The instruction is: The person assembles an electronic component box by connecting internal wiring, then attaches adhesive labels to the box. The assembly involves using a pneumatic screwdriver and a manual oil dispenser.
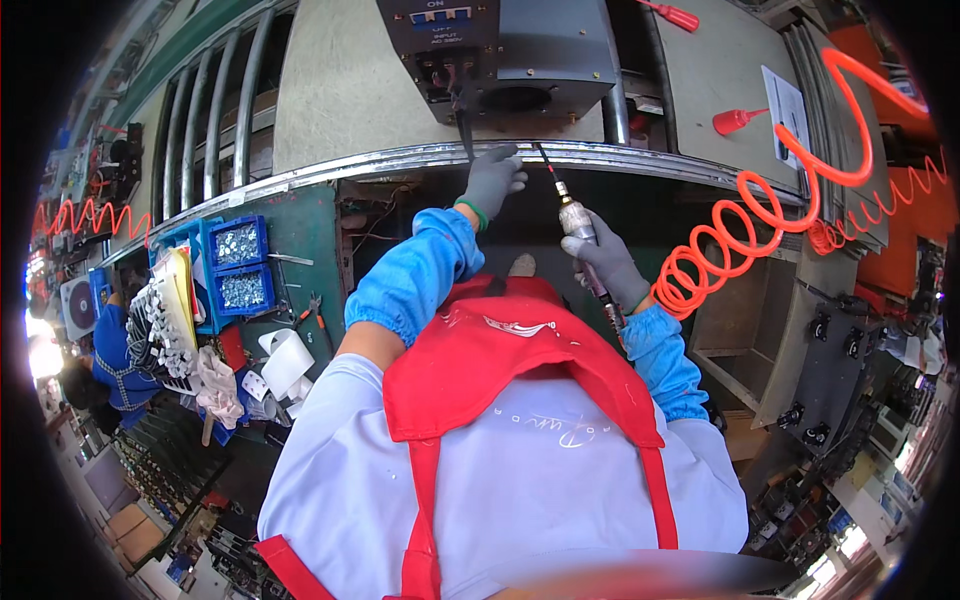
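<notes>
My right hand (612,262), in a grey glove, is wrapped around an air screwdriver (578,222) with a long thin bit pointing away from me. The bit's tip reaches the metal rail at the bench edge. Close to the left of that tip is my left hand (492,184), also gloved in grey, its fingers curled together. Whatever they may hold is too small to make out. Beyond both hands a dark metal machine housing (552,75) stands on the bench, with blue switches and a round opening low on its near side. A black cable (464,128) hangs from it near my left hand.
A coiled orange air hose (740,225) runs along the right. Red squeeze bottles (733,121) lie on the right-hand bench. Blue bins (240,245) of small metal fasteners stand at left, near pliers (317,310) and a white roll (286,362). Metal rollers (215,115) line the far left.
</notes>
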